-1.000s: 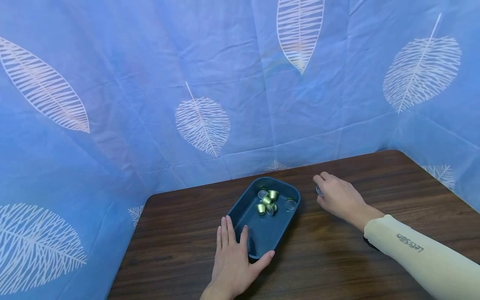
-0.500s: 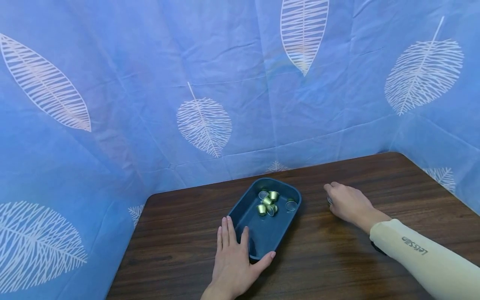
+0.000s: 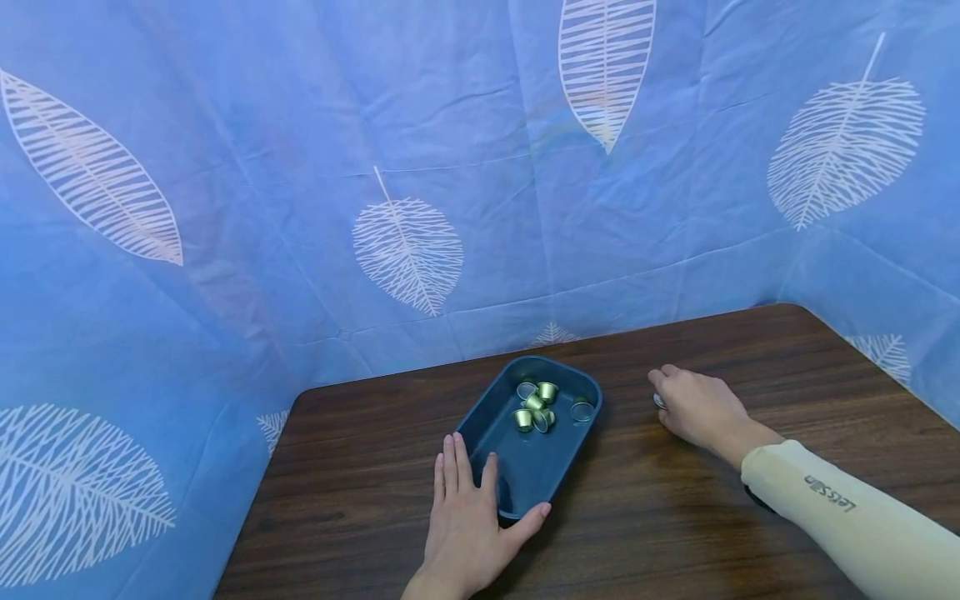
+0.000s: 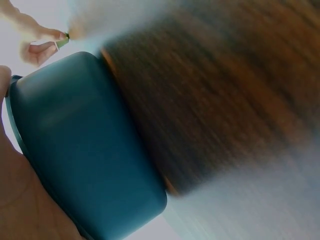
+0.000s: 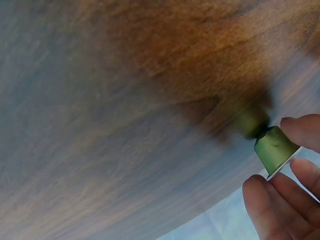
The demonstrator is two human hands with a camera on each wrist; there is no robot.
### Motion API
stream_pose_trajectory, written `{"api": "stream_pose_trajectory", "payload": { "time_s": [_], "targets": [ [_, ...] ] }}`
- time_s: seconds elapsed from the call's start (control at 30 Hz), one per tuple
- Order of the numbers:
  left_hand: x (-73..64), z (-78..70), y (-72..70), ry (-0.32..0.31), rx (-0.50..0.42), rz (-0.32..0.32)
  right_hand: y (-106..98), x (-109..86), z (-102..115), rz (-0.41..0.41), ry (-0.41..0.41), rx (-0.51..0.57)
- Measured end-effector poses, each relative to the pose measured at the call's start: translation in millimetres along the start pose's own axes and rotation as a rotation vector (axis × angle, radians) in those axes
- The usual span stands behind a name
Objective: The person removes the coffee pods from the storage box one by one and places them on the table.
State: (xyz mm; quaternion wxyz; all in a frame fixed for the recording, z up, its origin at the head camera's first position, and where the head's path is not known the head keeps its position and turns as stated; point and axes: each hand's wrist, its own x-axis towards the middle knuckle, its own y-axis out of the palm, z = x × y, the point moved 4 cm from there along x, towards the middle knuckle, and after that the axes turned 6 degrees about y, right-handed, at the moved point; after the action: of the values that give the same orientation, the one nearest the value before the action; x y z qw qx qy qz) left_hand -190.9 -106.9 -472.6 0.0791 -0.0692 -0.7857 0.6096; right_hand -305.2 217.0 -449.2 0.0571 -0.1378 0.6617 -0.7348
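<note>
A dark blue-green rectangular tray (image 3: 525,475) stands at an angle on the brown table. Several green coffee capsules (image 3: 522,420) lie in its far half, some showing their silver lids. My left hand (image 3: 461,529) rests with fingers spread and straight along the tray's left rim, its thumb at the near end. To the right of the tray, my right hand (image 3: 701,408) pinches one green coffee capsule (image 5: 275,150) by thumb and fingertips. In the right wrist view its narrow end is close to the tabletop; whether it touches I cannot tell. In the head view the fingers mostly hide this capsule.
The dark wood-grain table (image 3: 360,467) has a rounded far corner on each side. A blue cloth (image 3: 480,208) with white leaf prints hangs behind it and at the sides.
Over the first half second my right hand shifted right and slightly nearer with the capsule. Since then it has stayed nearly still. My left hand and the tray have not moved noticeably.
</note>
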Motion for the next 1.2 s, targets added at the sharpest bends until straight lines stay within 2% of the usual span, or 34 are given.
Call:
{"api": "stream_pose_trajectory", "payload": {
  "time_s": [0.47,0.87,1.2],
  "targets": [
    [-0.6,0.1,3.1,0.003,0.009,-0.005,3,-0.7,1,-0.009,0.014,-0.035],
    [2.3,0.5,3.0,-0.007,-0.016,0.003,-8,2.9,10,-0.157,-0.019,-0.061],
    [2.3,1.6,4.2,-0.005,-0.014,0.001,-25,17.3,22,-0.121,-0.011,0.02]
  ]
}}
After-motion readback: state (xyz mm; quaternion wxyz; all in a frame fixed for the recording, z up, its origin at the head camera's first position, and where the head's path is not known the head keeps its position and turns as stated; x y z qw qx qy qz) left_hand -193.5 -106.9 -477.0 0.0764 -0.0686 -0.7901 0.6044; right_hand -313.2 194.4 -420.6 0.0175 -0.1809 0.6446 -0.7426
